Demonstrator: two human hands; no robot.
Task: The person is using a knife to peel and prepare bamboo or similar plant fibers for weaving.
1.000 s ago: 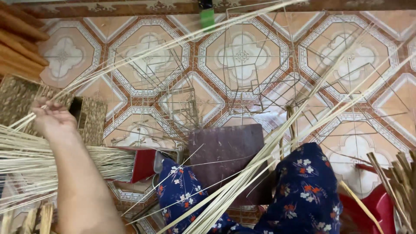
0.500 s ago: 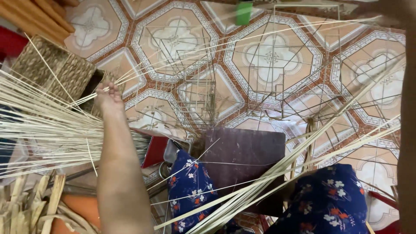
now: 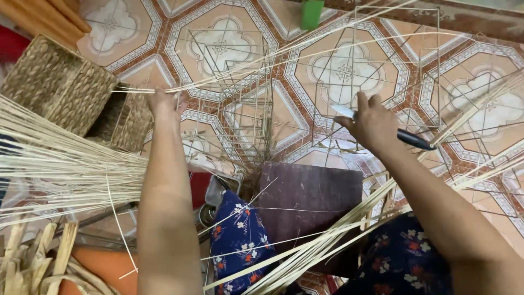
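Reaching out over the tiled floor (image 3: 229, 49), our left hand (image 3: 162, 104) has its grip pinched shut on a few long pale reed strands (image 3: 262, 63) that run up and to the right across the patterned tiles. Our right hand (image 3: 374, 123) is closed around a knife (image 3: 382, 128): the light blade pokes out to the left of the fingers and the dark handle sticks out to the right. Between the two hands, a thin wire frame (image 3: 245, 109) stands on the floor, with more wire frames (image 3: 393, 65) behind and to the right of it. Just left of our left hand sits a woven basket (image 3: 60, 87), and below it a thick bundle of reeds (image 3: 54, 164) fans across the left side. Another sheaf of strands (image 3: 338, 229) crosses our lap diagonally, over the blue flowered fabric (image 3: 237, 235) and a dark maroon board (image 3: 311, 202). A small green object (image 3: 311, 13) lies at the top, well apart from both hands.
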